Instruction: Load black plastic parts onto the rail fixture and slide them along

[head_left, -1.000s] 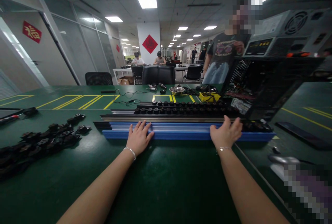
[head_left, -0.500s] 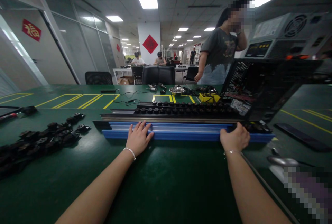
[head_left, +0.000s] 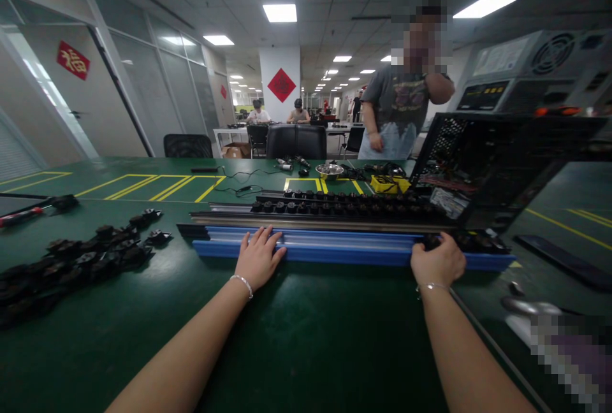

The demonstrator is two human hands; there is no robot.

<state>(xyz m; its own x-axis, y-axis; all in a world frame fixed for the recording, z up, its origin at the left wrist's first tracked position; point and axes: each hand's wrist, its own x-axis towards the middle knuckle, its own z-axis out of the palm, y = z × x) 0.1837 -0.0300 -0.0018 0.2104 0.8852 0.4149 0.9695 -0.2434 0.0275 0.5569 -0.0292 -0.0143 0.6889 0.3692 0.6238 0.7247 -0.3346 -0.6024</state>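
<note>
Two bare hands reach forward over one green table (head_left: 325, 343), each with one bracelet at the wrist. Across the table in front of them lies one long blue rail (head_left: 344, 248), running side to side. The left hand (head_left: 258, 260) rests palm down on the rail's left part, fingers spread and grasping nothing. The right hand (head_left: 437, 262) curls over the rail's right part, thumb beside a black piece (head_left: 429, 241); whether it pinches that piece cannot be told, since the hand covers it. More black parts (head_left: 482, 241) sit in the rail's right end, too dark to count.

Behind the rail run two rows of small black units (head_left: 329, 207) (their right ends fade into shadow). One loose pile of dark parts (head_left: 90, 260) lies at left, cut off by the picture's edge. One dark computer case (head_left: 511, 171) stands at right, its inside hard to make out, with grey boxes (head_left: 507, 62) on top. One metal bowl (head_left: 329, 171) and one yellow object (head_left: 389, 185) are farther back. Beyond, one person (head_left: 396, 101) stands, face pixelated; one object at lower right is blurred into blocks.
</note>
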